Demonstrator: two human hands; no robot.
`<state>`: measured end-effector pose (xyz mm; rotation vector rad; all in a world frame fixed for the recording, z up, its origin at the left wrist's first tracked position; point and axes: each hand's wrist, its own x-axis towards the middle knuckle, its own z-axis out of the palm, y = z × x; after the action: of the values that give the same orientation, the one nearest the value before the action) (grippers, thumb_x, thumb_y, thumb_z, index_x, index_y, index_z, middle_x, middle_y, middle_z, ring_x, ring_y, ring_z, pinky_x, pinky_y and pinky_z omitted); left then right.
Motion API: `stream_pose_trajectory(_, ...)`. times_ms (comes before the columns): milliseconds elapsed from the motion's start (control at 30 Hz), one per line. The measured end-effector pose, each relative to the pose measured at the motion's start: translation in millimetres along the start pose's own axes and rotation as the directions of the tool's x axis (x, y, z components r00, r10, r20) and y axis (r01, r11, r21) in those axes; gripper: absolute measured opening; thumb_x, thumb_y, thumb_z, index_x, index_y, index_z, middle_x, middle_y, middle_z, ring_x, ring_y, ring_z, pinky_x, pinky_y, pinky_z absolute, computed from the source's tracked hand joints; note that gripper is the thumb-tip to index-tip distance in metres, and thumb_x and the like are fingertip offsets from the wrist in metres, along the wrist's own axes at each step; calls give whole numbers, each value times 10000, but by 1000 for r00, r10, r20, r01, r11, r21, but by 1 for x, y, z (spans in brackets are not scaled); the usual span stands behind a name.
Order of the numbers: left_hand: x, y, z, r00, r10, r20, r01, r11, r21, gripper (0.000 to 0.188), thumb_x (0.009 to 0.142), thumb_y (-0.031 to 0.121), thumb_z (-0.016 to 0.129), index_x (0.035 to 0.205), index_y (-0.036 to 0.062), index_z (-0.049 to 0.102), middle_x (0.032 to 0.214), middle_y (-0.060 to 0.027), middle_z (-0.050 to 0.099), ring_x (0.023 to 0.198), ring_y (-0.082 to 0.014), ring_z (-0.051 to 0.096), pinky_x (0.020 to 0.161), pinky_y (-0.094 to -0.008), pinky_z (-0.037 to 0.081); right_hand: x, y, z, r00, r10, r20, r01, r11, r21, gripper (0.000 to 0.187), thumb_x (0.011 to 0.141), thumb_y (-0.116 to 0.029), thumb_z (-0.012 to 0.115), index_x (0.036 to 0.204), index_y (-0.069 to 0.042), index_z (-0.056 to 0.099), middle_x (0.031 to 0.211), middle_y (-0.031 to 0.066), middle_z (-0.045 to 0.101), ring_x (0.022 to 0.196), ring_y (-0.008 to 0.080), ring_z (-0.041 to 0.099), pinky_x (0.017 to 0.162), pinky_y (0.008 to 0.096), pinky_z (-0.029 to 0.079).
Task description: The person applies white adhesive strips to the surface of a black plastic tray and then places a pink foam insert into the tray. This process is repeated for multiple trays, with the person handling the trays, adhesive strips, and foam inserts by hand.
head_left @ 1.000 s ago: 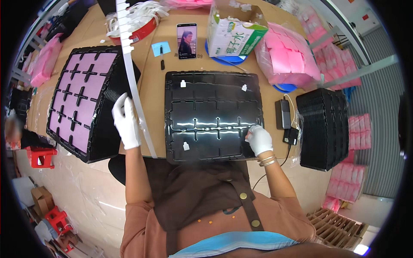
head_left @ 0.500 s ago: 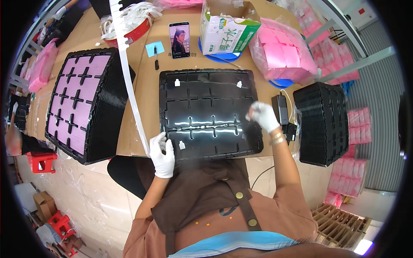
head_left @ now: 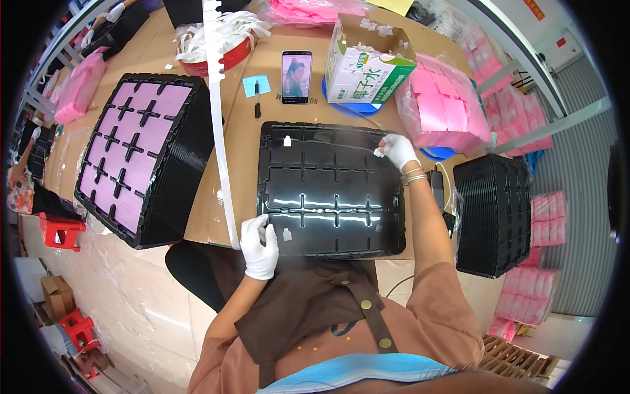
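Observation:
A black plastic tray (head_left: 318, 190) with cross-shaped ridges lies before me on the cardboard-covered table. Small white bottle-shaped tabs sit on it: one tab (head_left: 287, 141) near the far left corner and a greyer tab (head_left: 287, 234) near the close left corner. My right hand (head_left: 398, 151), white-gloved, is at the tray's far right corner, its fingertips pinched on another white tab (head_left: 378, 152). At the near left edge, my gloved left hand (head_left: 260, 249) touches the rim, thumb and fingers loosely curled and apart, nothing visible between them.
Stacks of trays stand left (head_left: 141, 157) and right (head_left: 492, 213), the left one holding pink sheets. A white strip (head_left: 223, 157) runs down beside my left hand. Behind are a phone (head_left: 296, 77), a pen (head_left: 257, 102), a carton (head_left: 361, 75), bagged pink pieces (head_left: 440, 98) and a red tub (head_left: 230, 59).
My right hand has moved from above the tray's right side to its far right corner, onto the tab there. My left hand stays by the near left edge. The view has shifted slightly.

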<state>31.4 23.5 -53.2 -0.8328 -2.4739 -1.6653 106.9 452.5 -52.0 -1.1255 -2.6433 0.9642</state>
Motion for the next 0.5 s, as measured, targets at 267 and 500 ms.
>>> stream_pose_trajectory(267, 2, 1, 0, 1000, -6, 1, 6, 1000, -9, 288, 797, -74, 617, 1073, 2, 586, 937, -83, 543, 613, -102, 491, 577, -234, 426, -7, -23, 19, 984, 16, -176, -79, 931, -357, 61, 753, -112, 628, 752, -59, 657, 802, 163, 672, 791, 352, 658, 728, 426, 517)
stream_pose_trajectory(500, 0, 0, -1, 1000, -16, -25, 16, 1000, -13, 279, 804, -39, 631, 1078, -3, 592, 940, -103, 560, 615, -127, 526, 581, -256, 451, -33, -24, 14, 950, -242, -199, 215, 966, -146, 79, 761, 4, 556, 731, -42, 612, 729, 164, 635, 729, 341, 650, 699, 404, 515)
